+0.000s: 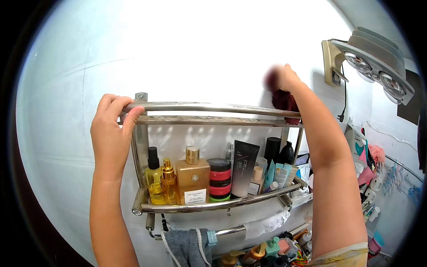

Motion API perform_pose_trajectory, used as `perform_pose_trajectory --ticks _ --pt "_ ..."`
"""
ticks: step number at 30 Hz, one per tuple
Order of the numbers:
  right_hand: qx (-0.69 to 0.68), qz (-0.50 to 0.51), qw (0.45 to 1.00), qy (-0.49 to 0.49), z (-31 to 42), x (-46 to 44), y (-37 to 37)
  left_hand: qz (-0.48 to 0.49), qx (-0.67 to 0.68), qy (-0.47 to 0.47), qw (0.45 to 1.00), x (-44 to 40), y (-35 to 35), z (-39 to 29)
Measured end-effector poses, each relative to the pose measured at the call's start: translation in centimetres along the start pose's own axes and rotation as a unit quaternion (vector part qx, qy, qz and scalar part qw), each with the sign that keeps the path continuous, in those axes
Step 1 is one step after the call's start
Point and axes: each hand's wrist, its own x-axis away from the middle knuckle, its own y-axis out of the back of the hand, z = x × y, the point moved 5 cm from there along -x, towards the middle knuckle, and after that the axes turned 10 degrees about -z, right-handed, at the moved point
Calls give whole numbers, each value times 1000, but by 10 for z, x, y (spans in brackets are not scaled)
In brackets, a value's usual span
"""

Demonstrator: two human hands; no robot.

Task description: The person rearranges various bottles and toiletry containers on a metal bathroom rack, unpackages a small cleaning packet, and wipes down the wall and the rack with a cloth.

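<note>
My left hand (116, 113) is wrapped round the left end of the metal top rail (200, 107) of a wall shelf. At the rail's right end my right hand (286, 79) is closed on a dark red cloth (284, 101), part of which hangs behind the rail; the hand's near edge is blurred. On the tier below stand a yellow bottle (154, 180), a gold-capped bottle (192, 178), stacked jars (219, 178), a dark tube (245, 169) and several smaller tubes and bottles.
A grey towel (187, 247) hangs on the lower bar. Several pump bottles (254, 253) stand below. At the upper right a lamp heater (373, 62) juts from the wall, with a black cord (344, 102) hanging beside it. Hangers (393, 178) hang at the far right.
</note>
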Motion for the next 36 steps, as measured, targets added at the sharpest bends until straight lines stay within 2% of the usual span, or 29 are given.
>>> perform_pose_trajectory --ticks 1,2,7,15,17,23,25,27,28,33,36 --pt "17 -1 998 54 11 1 3 7 0 13 1000 0 -1 0" --pt "-37 -30 997 65 20 5 8 5 2 13 1000 0 -2 1" --pt "-130 -23 981 141 101 26 37 -9 14 11 1000 3 -2 2" --pt "-108 34 973 203 167 31 41 14 24 19 999 1 1 3" --pt "-90 51 960 259 190 36 43 6 18 4 1000 3 1 7" --pt "-72 56 949 301 267 49 63 -18 1 -37 999 4 1 9" --pt "-73 51 940 330 287 54 71 -21 3 -27 999 5 2 10" --pt "-59 35 902 427 315 55 72 -37 -2 -54 998 5 3 9" --pt "-72 20 894 441 326 53 74 -31 7 -41 999 5 4 10" --pt "-74 4 924 375 336 38 67 -23 2 -28 999 5 3 10" --pt "-137 -161 952 220 315 16 81 -19 -4 -25 1000 5 3 10"
